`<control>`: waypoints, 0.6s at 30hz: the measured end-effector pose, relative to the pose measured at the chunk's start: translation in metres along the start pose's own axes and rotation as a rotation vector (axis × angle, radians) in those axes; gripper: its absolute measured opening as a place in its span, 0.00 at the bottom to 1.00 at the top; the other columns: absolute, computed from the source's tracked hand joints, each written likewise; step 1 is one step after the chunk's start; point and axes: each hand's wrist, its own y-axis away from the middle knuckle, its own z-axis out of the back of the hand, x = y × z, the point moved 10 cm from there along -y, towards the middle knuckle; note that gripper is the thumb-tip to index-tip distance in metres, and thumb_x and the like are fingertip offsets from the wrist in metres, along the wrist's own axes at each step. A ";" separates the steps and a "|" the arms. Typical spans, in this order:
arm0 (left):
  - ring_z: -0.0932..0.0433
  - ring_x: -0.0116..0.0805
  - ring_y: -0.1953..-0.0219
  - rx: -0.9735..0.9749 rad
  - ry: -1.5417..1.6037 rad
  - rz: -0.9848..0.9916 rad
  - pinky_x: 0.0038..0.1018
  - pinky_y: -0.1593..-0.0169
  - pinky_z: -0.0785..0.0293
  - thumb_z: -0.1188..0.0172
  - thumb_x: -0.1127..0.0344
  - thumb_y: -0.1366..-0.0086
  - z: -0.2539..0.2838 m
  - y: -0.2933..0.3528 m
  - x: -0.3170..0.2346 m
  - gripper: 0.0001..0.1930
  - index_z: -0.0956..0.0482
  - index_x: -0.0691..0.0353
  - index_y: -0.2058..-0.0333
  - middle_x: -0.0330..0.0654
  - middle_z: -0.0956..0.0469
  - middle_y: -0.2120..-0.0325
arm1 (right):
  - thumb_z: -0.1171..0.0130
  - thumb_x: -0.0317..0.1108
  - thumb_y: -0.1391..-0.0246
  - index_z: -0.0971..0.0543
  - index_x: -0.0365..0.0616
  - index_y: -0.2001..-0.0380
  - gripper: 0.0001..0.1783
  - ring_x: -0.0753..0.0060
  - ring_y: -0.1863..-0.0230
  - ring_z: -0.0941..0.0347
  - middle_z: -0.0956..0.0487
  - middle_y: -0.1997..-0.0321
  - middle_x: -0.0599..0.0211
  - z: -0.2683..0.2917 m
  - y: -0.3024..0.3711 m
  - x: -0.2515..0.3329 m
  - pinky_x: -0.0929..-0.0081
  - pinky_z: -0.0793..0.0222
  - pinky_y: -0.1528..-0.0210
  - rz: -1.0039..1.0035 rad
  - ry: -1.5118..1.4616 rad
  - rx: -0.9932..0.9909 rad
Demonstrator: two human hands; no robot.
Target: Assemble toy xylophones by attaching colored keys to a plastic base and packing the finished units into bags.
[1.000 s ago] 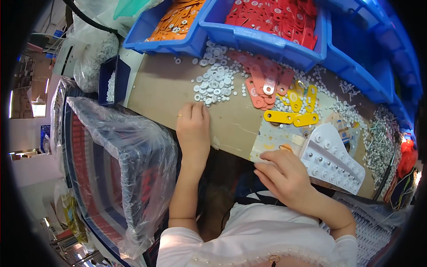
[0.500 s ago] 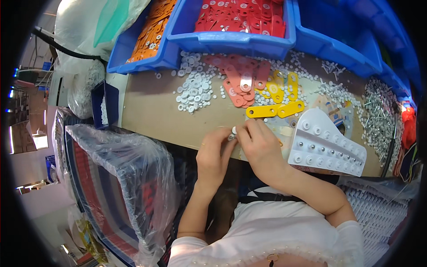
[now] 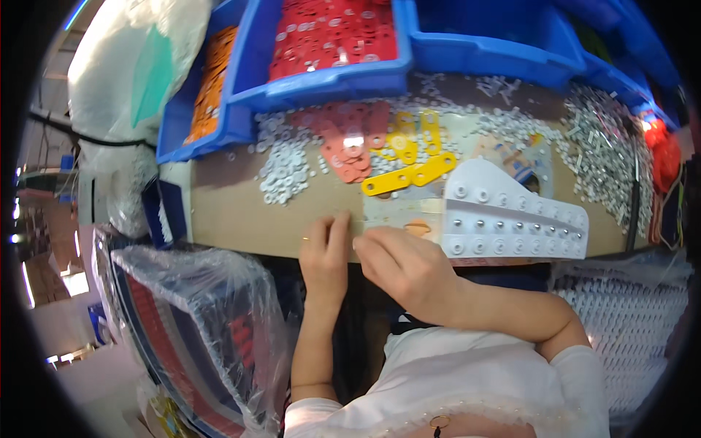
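Observation:
My left hand (image 3: 326, 252) is at the table's near edge, its fingers bent together and pointing away from me. Just to its right is my right hand (image 3: 409, 274), curled with its fingertips drawn in toward the left hand. A narrow gap lies between the two. Whatever the fingertips hold, if anything, is hidden. Right of my right hand lies a white plastic fixture (image 3: 478, 174) with rows of round white seats and a middle row of shiny metal heads. Beyond the hands lie two yellow perforated strips (image 3: 387, 182), end to end, and a pile of salmon-pink strips (image 3: 350, 150).
Loose white round caps (image 3: 285, 171) lie left of the pink strips. A heap of metal pins (image 3: 606, 157) covers the table's right side. Blue bins of red strips (image 3: 336, 36) and orange strips (image 3: 212, 87) line the back. A plastic-wrapped striped item (image 3: 190, 314) stands at left.
The hands have moved apart slightly, and the small white cap seen between their fingertips is no longer visible. The whole view has shifted, so the table things appear farther left.

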 end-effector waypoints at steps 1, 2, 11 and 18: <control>0.24 0.46 0.65 0.000 -0.049 -0.022 0.35 0.63 0.26 0.40 0.77 0.46 -0.002 -0.003 -0.002 0.17 0.22 0.63 0.56 0.46 0.25 0.64 | 0.38 0.21 0.56 0.24 0.39 0.63 0.14 0.60 0.66 0.23 0.24 0.62 0.59 0.011 0.003 0.000 0.70 0.26 0.66 -0.016 -0.043 0.023; 0.24 0.45 0.65 0.005 -0.019 -0.048 0.35 0.62 0.26 0.39 0.77 0.45 0.000 -0.008 -0.005 0.15 0.21 0.63 0.57 0.46 0.25 0.64 | 0.38 0.21 0.56 0.24 0.39 0.63 0.14 0.60 0.66 0.23 0.24 0.62 0.59 0.027 0.006 -0.007 0.70 0.26 0.66 -0.026 -0.023 0.020; 0.21 0.41 0.64 0.006 0.412 0.134 0.30 0.58 0.26 0.39 0.82 0.43 0.013 -0.041 -0.045 0.09 0.21 0.65 0.63 0.47 0.21 0.65 | 0.44 0.18 0.48 0.23 0.36 0.65 0.07 0.68 0.64 0.26 0.24 0.63 0.61 0.167 0.064 -0.116 0.77 0.31 0.62 -0.586 0.180 -0.084; 0.22 0.42 0.64 0.158 0.668 -0.394 0.33 0.60 0.25 0.33 0.78 0.50 -0.025 -0.085 -0.152 0.14 0.20 0.65 0.62 0.44 0.22 0.66 | 0.41 0.17 0.52 0.22 0.35 0.67 0.07 0.65 0.66 0.24 0.22 0.66 0.60 0.139 0.051 -0.117 0.74 0.27 0.64 -0.585 -0.054 0.074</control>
